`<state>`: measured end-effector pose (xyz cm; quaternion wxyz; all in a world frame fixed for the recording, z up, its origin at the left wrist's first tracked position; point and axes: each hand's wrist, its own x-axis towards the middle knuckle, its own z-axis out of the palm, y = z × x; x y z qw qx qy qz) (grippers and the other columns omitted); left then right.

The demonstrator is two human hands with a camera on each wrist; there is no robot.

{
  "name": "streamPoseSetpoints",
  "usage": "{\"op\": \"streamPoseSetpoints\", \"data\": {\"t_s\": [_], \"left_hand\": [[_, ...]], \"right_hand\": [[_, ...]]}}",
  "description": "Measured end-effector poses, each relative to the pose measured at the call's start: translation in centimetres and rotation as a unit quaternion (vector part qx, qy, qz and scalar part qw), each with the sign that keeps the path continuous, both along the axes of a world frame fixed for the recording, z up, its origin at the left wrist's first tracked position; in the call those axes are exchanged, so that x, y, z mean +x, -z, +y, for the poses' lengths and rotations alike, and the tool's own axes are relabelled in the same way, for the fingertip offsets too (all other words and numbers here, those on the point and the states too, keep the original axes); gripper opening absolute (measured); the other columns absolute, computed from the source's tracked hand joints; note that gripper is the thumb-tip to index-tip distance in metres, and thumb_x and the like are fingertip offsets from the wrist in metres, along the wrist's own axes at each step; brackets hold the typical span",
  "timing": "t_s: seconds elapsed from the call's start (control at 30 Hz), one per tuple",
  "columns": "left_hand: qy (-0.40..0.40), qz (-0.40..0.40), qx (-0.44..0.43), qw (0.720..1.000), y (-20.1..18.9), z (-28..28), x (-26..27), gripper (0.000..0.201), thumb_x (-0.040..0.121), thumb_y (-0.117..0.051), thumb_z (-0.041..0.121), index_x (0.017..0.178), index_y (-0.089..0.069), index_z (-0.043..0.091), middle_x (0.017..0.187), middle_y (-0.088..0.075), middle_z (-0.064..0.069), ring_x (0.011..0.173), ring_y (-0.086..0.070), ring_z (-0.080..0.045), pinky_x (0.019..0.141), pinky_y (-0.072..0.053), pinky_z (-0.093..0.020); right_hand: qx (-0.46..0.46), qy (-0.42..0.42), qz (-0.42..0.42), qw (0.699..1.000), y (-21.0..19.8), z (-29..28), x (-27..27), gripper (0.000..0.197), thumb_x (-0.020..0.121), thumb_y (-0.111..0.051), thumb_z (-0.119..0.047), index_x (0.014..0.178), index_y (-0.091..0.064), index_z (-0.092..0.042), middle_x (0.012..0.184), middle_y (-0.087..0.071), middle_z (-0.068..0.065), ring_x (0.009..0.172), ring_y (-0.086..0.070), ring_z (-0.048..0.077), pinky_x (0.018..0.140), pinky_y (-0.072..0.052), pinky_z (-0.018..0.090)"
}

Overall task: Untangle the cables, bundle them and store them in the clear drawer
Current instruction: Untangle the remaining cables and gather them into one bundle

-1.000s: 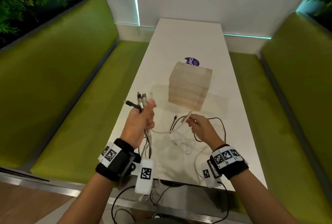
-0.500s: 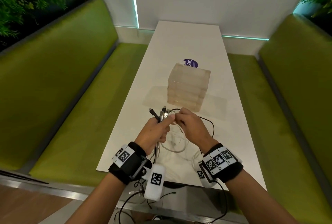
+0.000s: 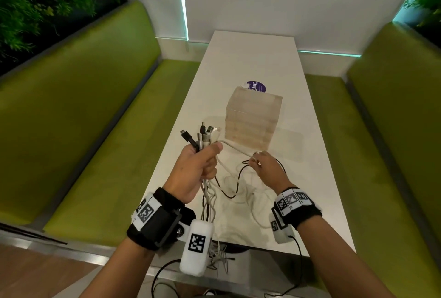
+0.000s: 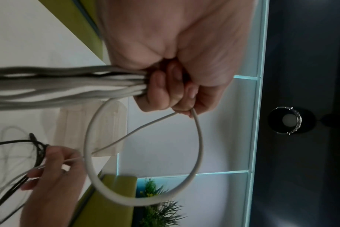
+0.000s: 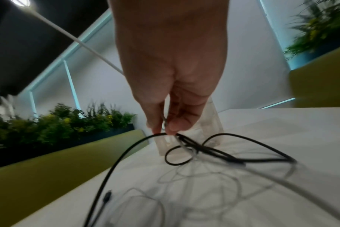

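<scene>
Several cables (image 3: 205, 140) stand bunched in the left hand (image 3: 199, 168) above the surface (image 3: 310, 178), while the right hand (image 3: 268, 166) fingers (image 5: 175, 122) pinch what seems a white-and-black snarl, which pulling may tighten.

The left hand (image 3: 199, 166) is raised in a closed fist grip, while the right hand (image 3: 268, 168) sits lower, fingertips pinched.

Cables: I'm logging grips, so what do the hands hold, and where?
Left hand grips the cable bundle just below the plugs; right hand pinches a white cable mid-length.
</scene>
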<state>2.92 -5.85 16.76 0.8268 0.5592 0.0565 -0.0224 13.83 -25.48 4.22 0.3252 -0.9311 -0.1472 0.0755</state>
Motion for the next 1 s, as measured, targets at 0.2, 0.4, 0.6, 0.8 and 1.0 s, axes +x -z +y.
{"op": "streamPoseSetpoints", "data": {"t_s": [0.2,0.4,0.6,0.8,1.0], "left_hand": [[-0.025,-0.044,-0.047,0.998,-0.8,0.6,-0.2,0.040,0.088,-0.059,0.009,0.052,-0.044,0.021,0.043,-0.022,0.009,0.036,-0.017,-0.005,0.038,-0.018,-0.020],[-0.064,-0.058,-0.080,0.993,-1.5,1.5,-0.2,0.037,0.091,-0.056,0.011,0.056,-0.047,0.018,0.044,-0.023,0.009,0.040,-0.012,-0.007,0.039,-0.016,-0.021],[-0.107,0.047,0.156,0.981,2.5,0.9,1.8,0.032,0.091,-0.062,0.018,0.065,-0.044,0.017,0.051,-0.036,0.007,0.043,-0.024,-0.009,0.041,-0.024,-0.022],[-0.050,0.067,0.231,0.969,5.0,-2.2,2.9,0.027,0.091,-0.064,0.023,0.070,-0.050,0.013,0.058,-0.033,-0.001,0.041,-0.025,-0.008,0.038,-0.025,-0.021],[0.004,0.022,0.205,0.979,4.5,-2.8,2.7,0.026,0.092,-0.063,0.020,0.068,-0.054,0.018,0.052,-0.030,0.008,0.043,-0.023,-0.007,0.040,-0.024,-0.020]], "right_hand": [[-0.003,0.040,0.028,0.999,-0.4,-1.4,0.5,0.020,0.093,-0.055,-0.015,0.091,-0.067,0.001,0.090,-0.058,0.013,0.066,-0.061,0.028,0.065,-0.052,0.037],[-0.034,0.042,0.042,0.998,0.1,-2.3,0.5,0.022,0.092,-0.055,-0.014,0.070,-0.058,-0.014,0.071,-0.050,-0.001,0.073,-0.053,0.022,0.065,-0.047,0.033],[0.086,-0.002,0.033,0.996,-1.7,-0.4,-0.7,0.021,0.094,-0.050,-0.004,0.094,-0.070,-0.007,0.101,-0.062,0.009,0.098,-0.060,0.022,0.079,-0.045,0.025],[0.052,-0.108,-0.041,0.992,-5.0,2.3,-2.9,0.018,0.093,-0.051,0.000,0.100,-0.067,0.004,0.083,-0.048,0.008,0.083,-0.054,0.016,0.078,-0.046,0.027],[-0.016,-0.112,-0.024,0.993,-7.0,2.6,-3.2,0.023,0.096,-0.045,-0.013,0.094,-0.065,-0.002,0.085,-0.056,0.016,0.077,-0.053,0.028,0.072,-0.043,0.039]]}}
